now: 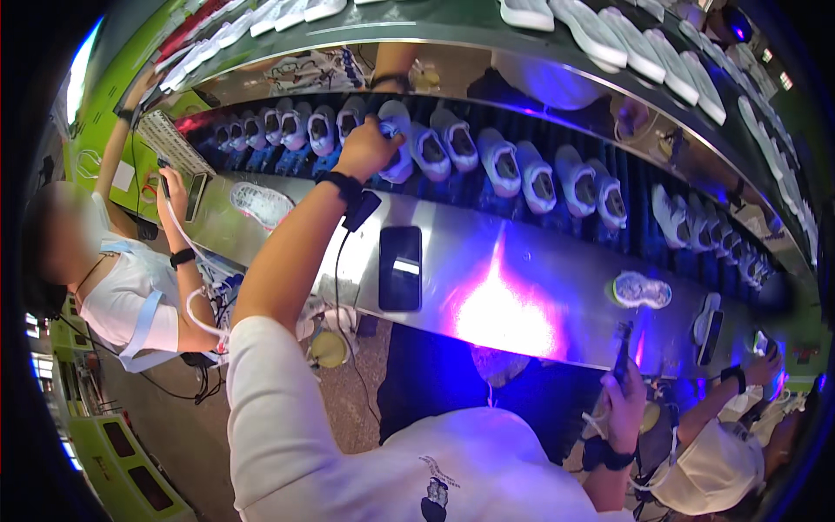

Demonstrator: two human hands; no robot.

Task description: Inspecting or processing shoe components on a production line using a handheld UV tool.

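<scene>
Stretched far forward, my left hand (370, 146) has its fingers closed on a white shoe (397, 161) in the row on the dark conveyor. My right hand (624, 402), low at the right, grips a slim dark brush-like tool (623, 352) that points upward. A pale tube runs by that hand. Both wrists wear black bands, and a thin cable hangs from the left one. Next to the held shoe stand other white shoes (500, 163), their openings facing me. The steel table (452, 261) lies between my body and the conveyor.
A black phone (400, 269) lies on the table beside a bright purple-white glare. One sole (642, 290) rests at the right, another (261, 204) at the left. Co-workers sit on the left (143, 304) and right (718, 461). An upper shelf carries white soles (591, 35).
</scene>
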